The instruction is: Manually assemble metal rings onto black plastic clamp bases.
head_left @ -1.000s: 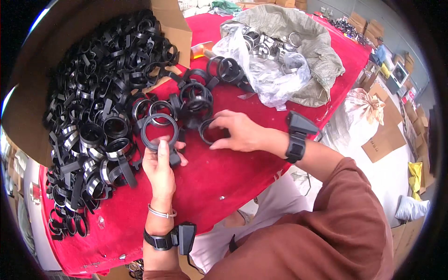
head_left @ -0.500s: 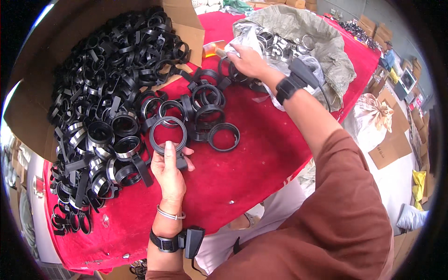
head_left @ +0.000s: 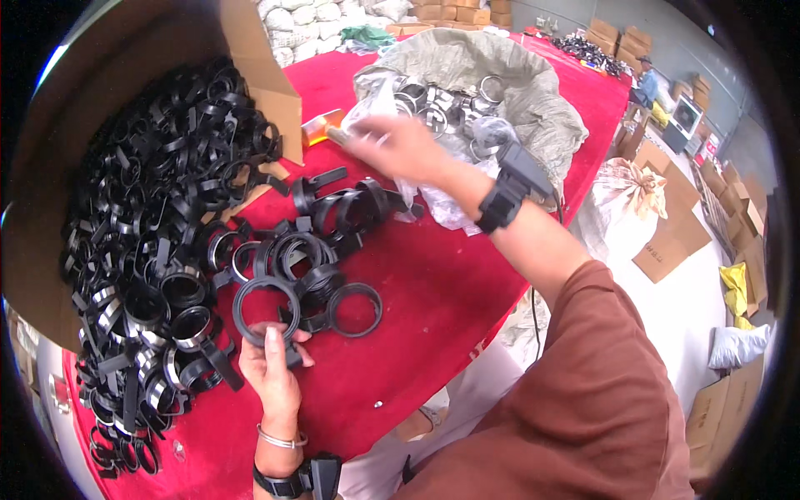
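In my left hand [head_left: 271, 367], the thumb and fingers are closed on the lower edge of a black ring clamp [head_left: 239, 317], which has a round opening and a small block at its lower side. Just beyond it lies a loose group of black ring clamps [head_left: 337, 208] on the red cloth. My right hand [head_left: 396, 150] reaches over the far side of that group, and its fingers are blurred. At its fingertips shows a small tan piece [head_left: 337, 135], beside a flat orange item [head_left: 321, 127]. Whether the hand grips the tan piece is unclear.
An open cardboard box [head_left: 271, 108] on its side spills a large heap of black ring clamps [head_left: 158, 200] at the left. Behind my right hand, a grey-green woven sack [head_left: 542, 108] holds shiny metal rings [head_left: 450, 104] and clear plastic. Farther right stands a tied white bag [head_left: 621, 200].
The view has shifted, so the scene sits lower and farther left. My left hand still holds the black ring clamp. My right hand is now more blurred, still near the orange item.
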Demonstrator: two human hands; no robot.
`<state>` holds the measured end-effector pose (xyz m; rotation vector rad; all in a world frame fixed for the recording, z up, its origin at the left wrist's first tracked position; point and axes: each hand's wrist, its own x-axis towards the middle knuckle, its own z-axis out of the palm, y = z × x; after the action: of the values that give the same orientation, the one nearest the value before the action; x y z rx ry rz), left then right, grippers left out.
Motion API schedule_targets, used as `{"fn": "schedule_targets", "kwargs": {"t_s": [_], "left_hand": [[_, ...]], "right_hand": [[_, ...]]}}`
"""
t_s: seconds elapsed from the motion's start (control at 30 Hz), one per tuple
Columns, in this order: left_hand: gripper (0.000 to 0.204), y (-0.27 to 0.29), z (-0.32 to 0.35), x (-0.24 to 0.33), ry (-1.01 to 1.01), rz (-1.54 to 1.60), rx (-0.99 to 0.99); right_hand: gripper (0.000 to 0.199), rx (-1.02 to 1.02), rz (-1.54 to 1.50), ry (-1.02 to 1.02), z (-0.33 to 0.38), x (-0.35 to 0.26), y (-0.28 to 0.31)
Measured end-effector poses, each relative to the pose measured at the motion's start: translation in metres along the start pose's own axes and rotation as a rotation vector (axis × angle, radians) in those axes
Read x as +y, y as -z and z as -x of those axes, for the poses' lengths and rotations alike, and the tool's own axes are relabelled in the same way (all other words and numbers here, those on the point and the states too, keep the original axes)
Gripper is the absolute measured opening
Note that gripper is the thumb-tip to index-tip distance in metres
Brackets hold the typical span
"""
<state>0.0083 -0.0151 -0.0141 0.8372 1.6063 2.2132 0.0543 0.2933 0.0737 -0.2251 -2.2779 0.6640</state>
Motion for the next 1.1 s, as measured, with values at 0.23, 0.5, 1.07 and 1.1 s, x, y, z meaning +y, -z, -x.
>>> {"fn": "schedule_targets", "kwargs": {"t_s": [0.23, 0.5, 1.07, 1.1], "left_hand": [[0.015, -0.003, 0.007, 0.001, -0.107, -0.439, -0.109], [0.024, 0.034, 0.022, -0.014, -0.199, -0.758, -0.157], [0.021, 0.005, 0.004, -0.007, -0.186, -0.601, -0.077], [0.021, 0.005, 0.004, -0.006, -0.191, -0.606, -0.096]], "right_hand": [[0.088, 0.232, 0.439, -0.419, -0.041, 0.148, 0.067], [0.117, -0.01, 0.571, -0.648, -0.079, 0.192, 0.053], [0.039, -0.478, 0.556, -0.386, -0.083, 0.197, 0.066], [0.041, -0.51, 0.499, -0.325, -0.076, 0.19, 0.066]]}}
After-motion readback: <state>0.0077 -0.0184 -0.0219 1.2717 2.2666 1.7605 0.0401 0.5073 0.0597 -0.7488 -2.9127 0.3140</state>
